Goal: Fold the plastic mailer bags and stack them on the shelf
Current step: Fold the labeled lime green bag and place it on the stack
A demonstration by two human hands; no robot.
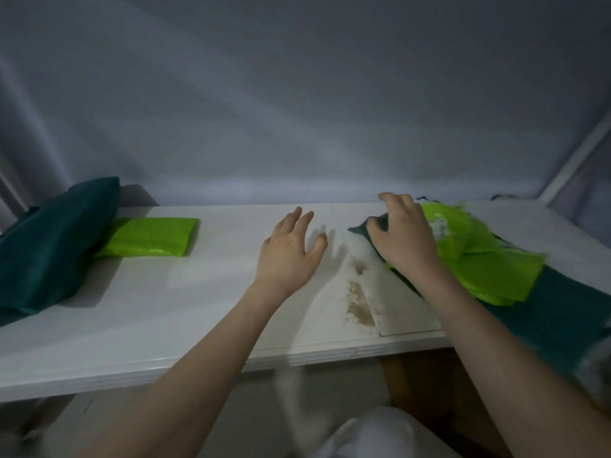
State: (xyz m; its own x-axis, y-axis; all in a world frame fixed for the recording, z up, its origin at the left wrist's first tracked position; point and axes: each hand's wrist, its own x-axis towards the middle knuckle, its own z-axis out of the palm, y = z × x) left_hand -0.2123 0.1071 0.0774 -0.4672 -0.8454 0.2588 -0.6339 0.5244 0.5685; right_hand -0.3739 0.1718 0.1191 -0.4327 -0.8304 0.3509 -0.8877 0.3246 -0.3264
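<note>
At the far left a dark teal fabric bundle (49, 246) is lying on the white desk (185, 309), and just beside it, partly tucked under its edge, a folded bright green plastic mailer bag (152, 236) is resting flat as the start of the stack. Toward the middle, the left hand (291, 256) is hovering over bare desk with its fingers spread and straight, holding nothing. A brown scuffed patch (360, 302) is showing on the desk surface between the two forearms. Further right, the right hand (401, 239) is reaching onto the loose heap of unfolded bright green mailer bags (489, 266), its fingers curling over the near edge of the heap where a dark teal cloth (545, 312) is lying under it; whether the fingers are pinching a bag or the cloth corner cannot be told.

The step in hand looks like picking the next bag for folding. To do it well, the right hand should be peeling off one single sheet, not several, since the slick plastic is likely to cling and slide. The left hand should be pinning the drawn bag flat in the open middle of the desk, smoothing out air before creasing, so the fold matches the finished one.
</note>
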